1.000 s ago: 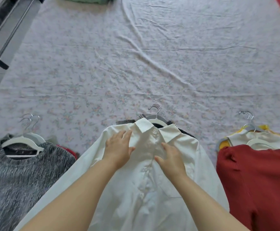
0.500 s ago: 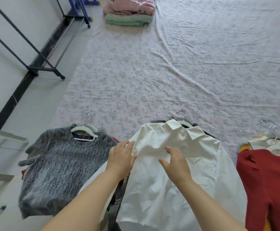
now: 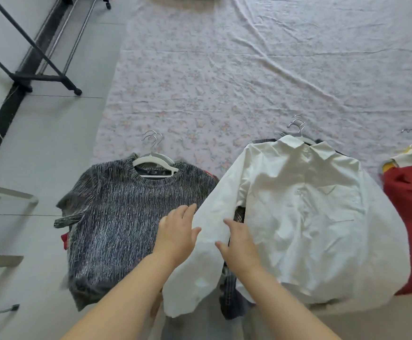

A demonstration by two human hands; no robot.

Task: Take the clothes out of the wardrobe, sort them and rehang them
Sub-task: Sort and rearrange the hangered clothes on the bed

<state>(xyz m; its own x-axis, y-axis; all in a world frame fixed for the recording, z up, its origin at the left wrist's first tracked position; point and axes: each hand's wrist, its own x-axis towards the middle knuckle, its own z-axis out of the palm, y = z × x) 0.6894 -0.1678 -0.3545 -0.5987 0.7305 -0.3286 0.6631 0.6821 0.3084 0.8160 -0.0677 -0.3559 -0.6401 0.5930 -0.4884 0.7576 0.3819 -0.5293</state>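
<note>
Shirt [image 3: 310, 217], white and of thin, smooth woven cloth, lies front up over a dark checked garment [image 3: 229, 298] at the near edge of a creased floral sheet [image 3: 224, 82]. Its pointed collar is turned away from the person, a patch pocket sits on the chest, and soft wrinkles run all over it. A metal hook [image 3: 297, 126] pokes out above the collar. Its long sleeve [image 3: 200, 266] slants down toward the person, wide and limp, with its outer edge against a sweater [image 3: 126, 217]. The sweater is a grey marled knit with a ribbed round neck, lying flat on a white hanger [image 3: 154, 160], partly on the sheet and partly on the smooth grey floor [image 3: 53, 168]. A red garment [image 3: 411, 217] lies to the right of the shirt, over something yellow [image 3: 387, 165]. The left grip [image 3: 178, 231] is a bare hand, palm down, with straight fingers held together and the thumb spread. It lies flat where the sleeve meets the sweater and clasps nothing. The right grip [image 3: 239, 244] is also flat and uncurled, with its fingers pointing away and its thumb reaching left onto the sleeve. It rests on the sleeve's inner edge beside the shirt's body, and I see no pinch. Both bare forearms reach forward from the lower edge of the view and draw closer together toward the sleeve. A black metal rack [image 3: 40, 77] stands on the floor at the far left.
</note>
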